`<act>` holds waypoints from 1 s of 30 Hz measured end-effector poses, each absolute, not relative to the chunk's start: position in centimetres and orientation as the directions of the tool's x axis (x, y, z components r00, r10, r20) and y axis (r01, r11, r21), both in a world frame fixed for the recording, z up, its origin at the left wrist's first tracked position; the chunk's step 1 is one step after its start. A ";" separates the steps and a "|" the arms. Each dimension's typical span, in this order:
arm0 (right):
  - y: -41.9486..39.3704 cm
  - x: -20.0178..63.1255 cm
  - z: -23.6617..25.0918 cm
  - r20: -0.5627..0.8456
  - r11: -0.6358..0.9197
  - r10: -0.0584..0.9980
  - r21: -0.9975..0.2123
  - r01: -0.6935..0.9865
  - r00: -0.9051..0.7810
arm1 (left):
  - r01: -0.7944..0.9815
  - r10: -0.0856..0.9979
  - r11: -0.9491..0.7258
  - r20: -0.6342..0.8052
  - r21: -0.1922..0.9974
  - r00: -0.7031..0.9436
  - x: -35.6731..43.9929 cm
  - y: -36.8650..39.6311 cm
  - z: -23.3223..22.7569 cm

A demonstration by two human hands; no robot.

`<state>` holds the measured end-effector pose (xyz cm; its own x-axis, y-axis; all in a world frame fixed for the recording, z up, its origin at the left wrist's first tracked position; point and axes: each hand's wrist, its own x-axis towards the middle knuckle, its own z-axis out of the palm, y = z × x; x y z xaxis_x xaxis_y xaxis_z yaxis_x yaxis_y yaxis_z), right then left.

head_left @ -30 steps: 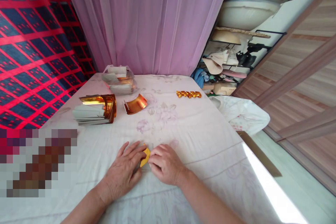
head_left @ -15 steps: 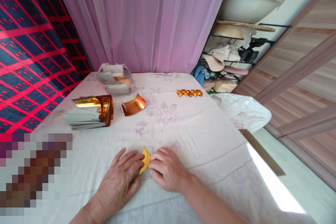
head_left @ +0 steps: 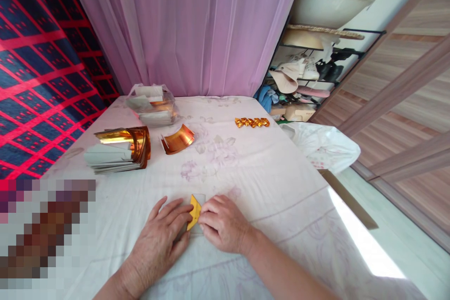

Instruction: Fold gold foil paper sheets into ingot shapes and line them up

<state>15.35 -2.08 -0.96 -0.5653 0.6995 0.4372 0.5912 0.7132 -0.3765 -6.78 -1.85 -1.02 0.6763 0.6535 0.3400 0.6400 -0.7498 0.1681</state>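
Observation:
A small piece of folded paper [head_left: 194, 212], golden yellow on its upturned part and pale grey at its far end, lies on the tablecloth between my hands. My left hand [head_left: 162, 228] rests on its left side, fingers stretched out and fingertips pressing on it. At the right edge, my right hand [head_left: 222, 223] has its fingers bent and drawn together, pinching the paper. Both hands partly cover the paper, so its full outline is hidden.
Farther back on the tablecloth [head_left: 267, 183] sit a stack of foil papers [head_left: 114, 153], a few curved foil sheets [head_left: 178, 139] and a plastic bag of papers [head_left: 151, 105]. Several folded gold pieces [head_left: 252, 123] form a row at back right. A white bag [head_left: 321, 145] stands beyond the right edge.
My hands and the folded paper stay almost where they were, with only slight finger movement. The whole view has shifted slightly.

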 end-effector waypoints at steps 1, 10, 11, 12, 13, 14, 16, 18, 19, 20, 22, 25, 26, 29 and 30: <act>-2.1 15.4 -1.0 0.438 0.715 0.697 -0.376 0.589 -0.568 | 0.642 0.657 -0.747 0.337 0.171 0.675 -6.8 -1.8 -1.0; -2.1 15.4 -1.1 0.445 0.723 0.689 -0.369 0.584 -0.572 | 0.652 0.672 -0.734 0.343 0.189 0.657 -6.7 -1.8 -1.2; -2.1 15.4 -1.1 0.446 0.723 0.689 -0.369 0.584 -0.571 | 0.650 0.670 -0.736 0.342 0.192 0.658 -6.7 -1.8 -1.2; -2.1 15.4 -1.0 0.448 0.724 0.688 -0.370 0.583 -0.570 | 0.648 0.670 -0.736 0.341 0.194 0.659 -6.7 -1.8 -1.3; -2.1 15.4 -1.0 0.452 0.724 0.687 -0.370 0.581 -0.568 | 0.647 0.669 -0.737 0.340 0.195 0.661 -6.7 -1.8 -1.3; -2.2 15.4 -1.0 0.457 0.726 0.686 -0.371 0.580 -0.567 | 0.646 0.670 -0.738 0.337 0.198 0.662 -6.7 -1.8 -1.3; -2.2 15.4 -0.9 0.463 0.727 0.684 -0.375 0.575 -0.563 | 0.648 0.678 -0.732 0.331 0.212 0.657 -6.6 -1.9 -1.2; -2.2 15.4 -1.0 0.459 0.724 0.688 -0.384 0.573 -0.562 | 0.653 0.694 -0.717 0.331 0.243 0.639 -6.4 -2.1 -1.1; -2.3 15.4 -1.0 0.453 0.720 0.693 -0.389 0.574 -0.561 | 0.657 0.707 -0.705 0.339 0.267 0.620 -6.3 -2.2 -1.0; -2.3 15.4 -1.0 0.451 0.718 0.695 -0.394 0.574 -0.560 | 0.659 0.717 -0.694 0.350 0.289 0.603 -6.2 -2.3 -0.9; -2.3 15.4 -1.0 0.448 0.716 0.697 -0.402 0.570 -0.559 | 0.658 0.725 -0.686 0.361 0.309 0.587 -6.1 -2.4 -0.9; -2.3 15.4 -1.0 0.461 0.721 0.693 -0.410 0.559 -0.555 | 0.667 0.738 -0.673 0.351 0.319 0.577 -6.0 -2.4 -0.8; -2.4 15.4 -1.0 0.466 0.723 0.690 -0.411 0.555 -0.554 | 0.672 0.743 -0.667 0.345 0.321 0.573 -6.0 -2.4 -0.9; -2.3 15.5 -1.1 0.476 0.729 0.683 -0.414 0.544 -0.554 | 0.682 0.758 -0.651 0.335 0.332 0.560 -5.9 -2.4 -1.0; -2.3 15.5 -1.1 0.478 0.731 0.682 -0.418 0.540 -0.553 | 0.683 0.762 -0.647 0.333 0.339 0.556 -5.9 -2.4 -1.0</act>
<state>15.51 -2.28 -1.08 -0.5534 0.6821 0.4780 0.5399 0.7307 -0.4178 -5.89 -2.37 -0.99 0.5557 0.7619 0.3329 0.6833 -0.6466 0.3392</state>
